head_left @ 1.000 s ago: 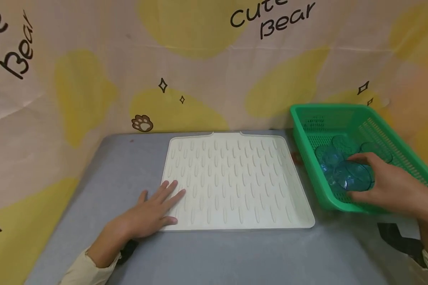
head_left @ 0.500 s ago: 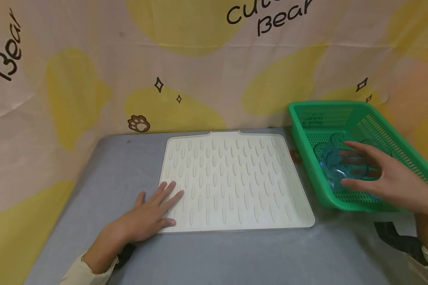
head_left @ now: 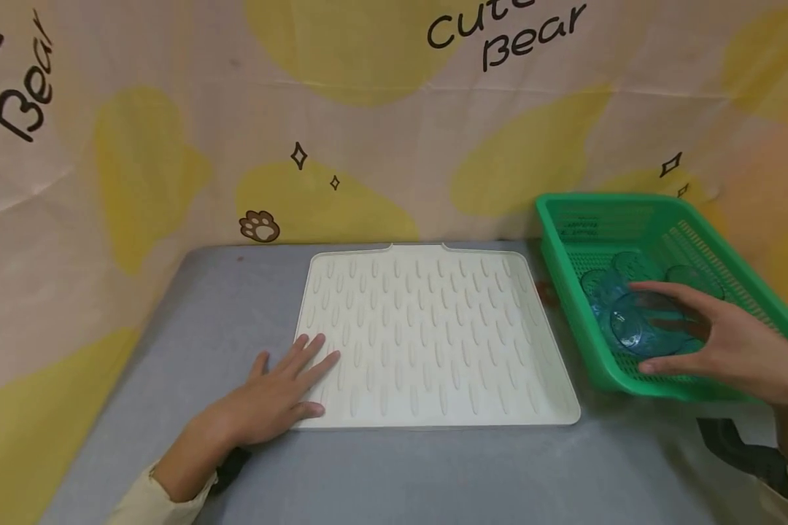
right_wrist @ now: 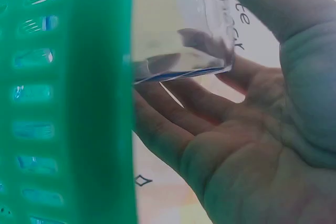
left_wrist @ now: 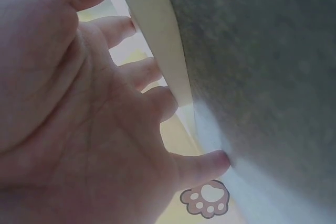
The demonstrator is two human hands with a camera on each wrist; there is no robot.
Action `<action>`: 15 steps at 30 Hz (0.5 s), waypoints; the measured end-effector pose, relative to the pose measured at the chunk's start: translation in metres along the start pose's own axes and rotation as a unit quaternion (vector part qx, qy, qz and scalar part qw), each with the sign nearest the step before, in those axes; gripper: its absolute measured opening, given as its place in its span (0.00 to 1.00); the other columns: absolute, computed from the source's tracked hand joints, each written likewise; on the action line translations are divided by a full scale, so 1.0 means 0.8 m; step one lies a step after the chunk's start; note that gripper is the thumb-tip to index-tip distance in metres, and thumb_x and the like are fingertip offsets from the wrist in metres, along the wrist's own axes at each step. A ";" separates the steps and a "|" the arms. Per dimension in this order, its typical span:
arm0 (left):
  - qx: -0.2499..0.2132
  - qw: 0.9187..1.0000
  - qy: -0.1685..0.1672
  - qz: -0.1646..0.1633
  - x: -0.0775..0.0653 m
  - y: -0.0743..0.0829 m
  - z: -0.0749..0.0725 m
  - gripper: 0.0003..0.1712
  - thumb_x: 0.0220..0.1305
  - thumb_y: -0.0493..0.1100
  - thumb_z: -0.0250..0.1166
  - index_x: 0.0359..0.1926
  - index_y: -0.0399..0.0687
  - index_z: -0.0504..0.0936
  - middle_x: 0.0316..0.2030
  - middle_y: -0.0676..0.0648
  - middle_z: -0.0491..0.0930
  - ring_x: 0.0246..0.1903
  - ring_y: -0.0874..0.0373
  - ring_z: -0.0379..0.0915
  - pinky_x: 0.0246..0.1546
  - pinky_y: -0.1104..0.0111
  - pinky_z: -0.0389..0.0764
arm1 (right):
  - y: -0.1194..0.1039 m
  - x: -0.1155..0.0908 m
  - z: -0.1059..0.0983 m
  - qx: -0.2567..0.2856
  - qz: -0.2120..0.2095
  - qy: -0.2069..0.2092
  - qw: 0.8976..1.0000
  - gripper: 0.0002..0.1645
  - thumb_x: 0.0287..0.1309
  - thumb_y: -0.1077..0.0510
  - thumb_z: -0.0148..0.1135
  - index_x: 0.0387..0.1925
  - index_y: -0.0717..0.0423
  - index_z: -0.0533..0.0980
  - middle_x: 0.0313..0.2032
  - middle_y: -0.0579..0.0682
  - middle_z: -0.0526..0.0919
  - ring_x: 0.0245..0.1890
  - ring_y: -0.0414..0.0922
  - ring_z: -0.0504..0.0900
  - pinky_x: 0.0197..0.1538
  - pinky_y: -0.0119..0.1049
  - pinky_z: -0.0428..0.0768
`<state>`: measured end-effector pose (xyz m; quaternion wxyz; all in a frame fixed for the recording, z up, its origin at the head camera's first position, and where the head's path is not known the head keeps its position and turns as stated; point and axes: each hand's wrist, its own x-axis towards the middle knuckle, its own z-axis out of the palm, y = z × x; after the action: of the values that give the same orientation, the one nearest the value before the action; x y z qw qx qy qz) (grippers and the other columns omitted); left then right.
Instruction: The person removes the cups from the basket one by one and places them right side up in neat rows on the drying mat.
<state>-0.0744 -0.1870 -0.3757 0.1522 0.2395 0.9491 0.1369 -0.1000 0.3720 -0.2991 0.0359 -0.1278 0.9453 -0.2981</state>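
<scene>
My right hand (head_left: 722,335) is over the front of the green basket (head_left: 620,379), thumb and fingers around a clear blue drinking glass (head_left: 650,324). The glass looks tilted in the head view. In the right wrist view the glass (right_wrist: 184,30) sits between thumb and fingers beside the basket wall (right_wrist: 100,103), and fingers show through it. My left hand (head_left: 269,401) lies with spread fingers on the left front corner of the white ridged tray (head_left: 427,328). Seen from the left wrist, straight fingers (left_wrist: 142,72) reach to the tray's edge (left_wrist: 163,35).
Several more clear blue glasses (head_left: 630,266) lie in the basket, partly overlapping. The grey table (head_left: 394,474) extends in front of the tray. A patterned yellow cloth (head_left: 368,146) hangs directly behind tray and basket.
Half a second ago my right hand was spread wider over the glasses; now its thumb and fingers are around one glass, which has turned. The left hand has stayed on the tray corner.
</scene>
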 end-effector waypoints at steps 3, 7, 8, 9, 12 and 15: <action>0.000 1.000 -0.001 -0.002 -0.001 -0.001 -0.002 0.43 0.70 0.58 0.58 0.79 0.61 0.51 0.80 0.44 0.41 0.79 0.40 0.38 0.63 0.25 0.42 | 0.001 0.002 0.003 0.003 -0.012 -0.005 1.000 0.58 0.43 0.59 0.81 0.74 0.45 0.60 0.58 0.23 0.65 0.52 0.11 0.63 0.45 0.08 0.66; -0.006 1.000 -0.009 -0.002 -0.002 -0.001 -0.002 0.43 0.70 0.59 0.58 0.79 0.62 0.50 0.80 0.45 0.40 0.79 0.41 0.37 0.63 0.25 0.41 | 0.004 0.000 0.006 0.013 -0.050 0.001 0.999 0.55 0.43 0.63 0.80 0.72 0.49 0.61 0.58 0.27 0.68 0.52 0.15 0.67 0.46 0.09 0.67; -0.007 1.000 -0.009 -0.002 -0.002 0.000 -0.002 0.43 0.70 0.59 0.58 0.79 0.62 0.50 0.80 0.45 0.40 0.79 0.41 0.37 0.63 0.25 0.41 | 0.004 -0.001 0.007 0.018 -0.065 0.002 0.998 0.55 0.43 0.65 0.80 0.71 0.51 0.62 0.58 0.28 0.69 0.53 0.16 0.68 0.46 0.09 0.67; -0.008 1.000 -0.010 -0.002 -0.002 0.000 -0.002 0.43 0.70 0.58 0.58 0.79 0.61 0.50 0.80 0.45 0.40 0.79 0.41 0.36 0.63 0.25 0.41 | 0.004 -0.001 0.008 0.021 -0.078 0.002 0.997 0.55 0.42 0.67 0.79 0.71 0.52 0.62 0.58 0.30 0.70 0.53 0.17 0.69 0.47 0.09 0.67; -0.012 1.000 -0.012 -0.004 -0.002 0.001 -0.003 0.43 0.70 0.58 0.58 0.79 0.61 0.49 0.80 0.45 0.39 0.79 0.41 0.35 0.64 0.25 0.42 | 0.001 -0.002 0.008 0.032 -0.116 0.002 0.993 0.56 0.38 0.73 0.78 0.71 0.56 0.62 0.59 0.35 0.72 0.53 0.22 0.72 0.47 0.11 0.69; -0.014 1.000 -0.012 -0.006 -0.001 0.001 -0.004 0.43 0.70 0.58 0.58 0.79 0.62 0.49 0.81 0.45 0.39 0.79 0.40 0.34 0.64 0.26 0.42 | -0.004 -0.001 0.006 0.026 -0.109 0.018 0.994 0.55 0.39 0.73 0.78 0.70 0.54 0.63 0.58 0.33 0.72 0.51 0.22 0.73 0.46 0.12 0.68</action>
<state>-0.0747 -0.1868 -0.3724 0.1679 0.2331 0.9467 0.1460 -0.0976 0.3670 -0.3008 -0.0105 -0.2232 0.9182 -0.3270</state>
